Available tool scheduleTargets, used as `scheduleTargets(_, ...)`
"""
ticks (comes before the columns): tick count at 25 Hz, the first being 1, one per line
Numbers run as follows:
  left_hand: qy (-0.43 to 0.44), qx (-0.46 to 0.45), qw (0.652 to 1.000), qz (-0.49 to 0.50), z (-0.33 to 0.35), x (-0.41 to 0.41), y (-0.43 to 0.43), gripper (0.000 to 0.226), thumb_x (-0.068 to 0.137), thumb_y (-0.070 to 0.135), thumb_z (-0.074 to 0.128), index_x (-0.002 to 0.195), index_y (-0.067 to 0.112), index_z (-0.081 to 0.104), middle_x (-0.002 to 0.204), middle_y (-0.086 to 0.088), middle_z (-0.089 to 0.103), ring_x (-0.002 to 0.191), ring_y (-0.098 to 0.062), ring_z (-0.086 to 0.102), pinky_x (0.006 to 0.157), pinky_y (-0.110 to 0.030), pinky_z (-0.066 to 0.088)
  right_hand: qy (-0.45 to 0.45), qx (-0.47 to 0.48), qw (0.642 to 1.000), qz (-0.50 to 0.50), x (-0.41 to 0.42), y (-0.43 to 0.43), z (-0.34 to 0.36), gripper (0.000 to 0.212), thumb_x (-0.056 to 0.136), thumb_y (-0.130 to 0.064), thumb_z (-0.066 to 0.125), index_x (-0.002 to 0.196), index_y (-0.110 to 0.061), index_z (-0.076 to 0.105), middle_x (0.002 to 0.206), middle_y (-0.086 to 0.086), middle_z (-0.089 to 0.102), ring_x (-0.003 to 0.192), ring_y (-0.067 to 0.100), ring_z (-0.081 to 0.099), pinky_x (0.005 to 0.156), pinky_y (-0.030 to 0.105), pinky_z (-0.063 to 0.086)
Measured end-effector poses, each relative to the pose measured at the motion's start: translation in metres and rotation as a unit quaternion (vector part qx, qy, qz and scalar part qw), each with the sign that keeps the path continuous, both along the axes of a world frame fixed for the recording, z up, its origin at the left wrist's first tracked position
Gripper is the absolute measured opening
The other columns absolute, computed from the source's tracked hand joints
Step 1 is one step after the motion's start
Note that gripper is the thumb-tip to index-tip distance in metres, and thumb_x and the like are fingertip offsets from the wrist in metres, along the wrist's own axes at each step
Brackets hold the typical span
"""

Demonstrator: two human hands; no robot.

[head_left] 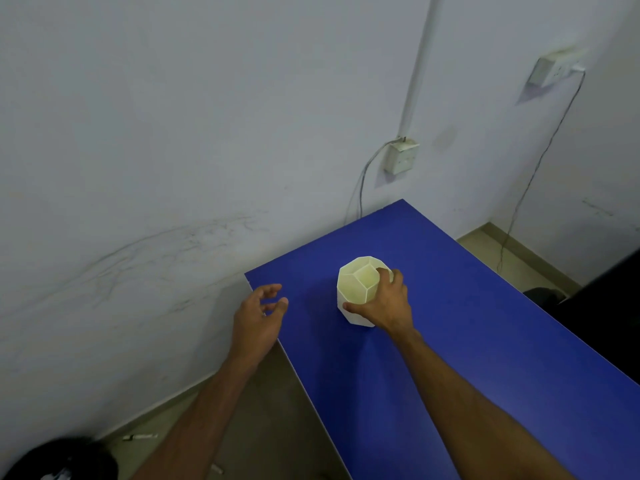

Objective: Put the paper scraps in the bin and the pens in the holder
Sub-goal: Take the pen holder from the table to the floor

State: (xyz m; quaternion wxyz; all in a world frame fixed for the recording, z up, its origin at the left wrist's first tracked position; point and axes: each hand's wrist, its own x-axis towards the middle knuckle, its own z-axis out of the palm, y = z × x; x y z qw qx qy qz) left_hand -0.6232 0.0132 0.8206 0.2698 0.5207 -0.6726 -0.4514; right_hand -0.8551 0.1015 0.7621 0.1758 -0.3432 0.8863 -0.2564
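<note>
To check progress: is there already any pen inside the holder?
No. The holder under the right hand shows only bare compartments, with no pen standing in them.

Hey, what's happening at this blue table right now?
A person stands over a blue table. Their right hand grips a pale, faceted pen holder standing upright on the tabletop; the compartments that show look empty. The left hand hovers open at the table's left edge, holding nothing. A pen-like item lies on the floor by the wall. No paper scraps or bin are in view.
</note>
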Motion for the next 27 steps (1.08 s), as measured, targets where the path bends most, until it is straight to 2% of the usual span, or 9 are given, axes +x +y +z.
scheduleTargets(4,-0.012,0.005,0.999,0.038,-0.005,0.040,-0.004,0.031,0.093,0.025,0.063,0.123,0.020,0.060,0.121,0.001,0.063,0.100,-0.011,0.057,0.065,-0.012,0.041,0.013,-0.055,0.996,0.066,0.064,-0.023,0.022,0.115,0.050,-0.071,0.079,0.141,-0.029,0.023,0.149,0.000,0.023,0.133,0.026,0.033,0.089,0.050,0.051)
scheduleTargets(7,-0.009,0.003,0.996,0.085,-0.007,0.099,-0.010,0.030,0.092,0.024,0.064,0.122,0.018,0.063,0.118,-0.002,0.065,0.096,-0.014,0.059,0.068,-0.019,0.045,0.029,-0.075,0.985,0.149,0.138,-0.049,0.032,0.113,0.050,-0.071,0.078,0.140,-0.029,0.023,0.150,-0.001,0.020,0.132,0.025,0.032,0.085,0.047,0.052)
scheduleTargets(10,-0.006,0.012,0.989,0.148,-0.007,0.183,-0.013,0.027,0.091,0.023,0.066,0.117,0.020,0.065,0.112,0.000,0.066,0.090,-0.014,0.061,0.075,-0.024,0.045,0.024,-0.075,0.970,0.231,0.227,-0.073,0.033,0.115,0.051,-0.072,0.077,0.142,-0.030,0.021,0.153,-0.001,0.015,0.136,0.026,0.031,0.093,0.048,0.050)
scheduleTargets(12,-0.003,0.019,0.978,0.206,-0.011,0.252,-0.010,0.026,0.090,0.023,0.066,0.116,0.020,0.065,0.111,0.001,0.066,0.089,-0.014,0.062,0.074,-0.023,0.045,0.012,-0.066,0.952,0.297,0.291,-0.084,0.029,0.117,0.051,-0.071,0.078,0.143,-0.030,0.019,0.156,0.001,0.011,0.138,0.028,0.030,0.100,0.048,0.045)
scheduleTargets(14,0.008,0.029,0.966,0.257,-0.019,0.321,-0.001,0.025,0.090,0.020,0.066,0.115,0.019,0.065,0.111,-0.002,0.066,0.086,-0.012,0.062,0.070,-0.021,0.047,0.003,-0.064,0.932,0.357,0.349,-0.088,0.021,0.115,0.049,-0.069,0.080,0.141,-0.029,0.023,0.154,0.000,0.011,0.134,0.028,0.037,0.099,0.046,0.047)
scheduleTargets(17,0.010,0.054,0.943,0.328,-0.039,0.412,0.018,0.026,0.090,0.015,0.064,0.116,0.014,0.065,0.106,-0.001,0.064,0.083,-0.008,0.059,0.069,-0.015,0.050,0.001,-0.045,0.898,0.438,0.426,-0.089,0.004,0.112,0.048,-0.068,0.080,0.138,-0.026,0.029,0.149,0.000,0.019,0.129,0.027,0.039,0.096,0.041,0.048)
scheduleTargets(21,0.024,0.103,0.898,0.428,-0.089,0.491,0.047,0.028,0.088,0.021,0.066,0.115,0.016,0.066,0.110,-0.001,0.067,0.089,-0.012,0.063,0.087,-0.027,0.050,0.053,-0.008,0.848,0.527,0.498,-0.093,-0.037,0.111,0.044,-0.071,0.075,0.135,-0.021,0.036,0.144,0.006,0.034,0.127,0.031,0.038,0.098,0.045,0.043)
scheduleTargets(25,0.029,0.187,0.844,0.501,-0.155,0.525,0.077,0.026,0.090,0.023,0.064,0.115,0.017,0.065,0.111,-0.001,0.066,0.091,-0.014,0.061,0.079,-0.024,0.046,0.042,0.076,0.787,0.611,0.539,-0.102,-0.107,0.109,0.044,-0.065,0.078,0.132,-0.021,0.032,0.143,0.010,0.029,0.123,0.034,0.041,0.092,0.048,0.050)
scheduleTargets(27,0.035,0.200,0.818,0.538,-0.194,0.534,0.081,0.023,0.089,0.022,0.066,0.112,0.020,0.065,0.112,-0.002,0.066,0.089,-0.014,0.063,0.082,-0.028,0.051,0.044,0.116,0.759,0.640,0.550,-0.116,-0.153,0.111,0.045,-0.062,0.081,0.135,-0.020,0.031,0.148,0.017,0.021,0.125,0.038,0.041,0.094,0.048,0.050)
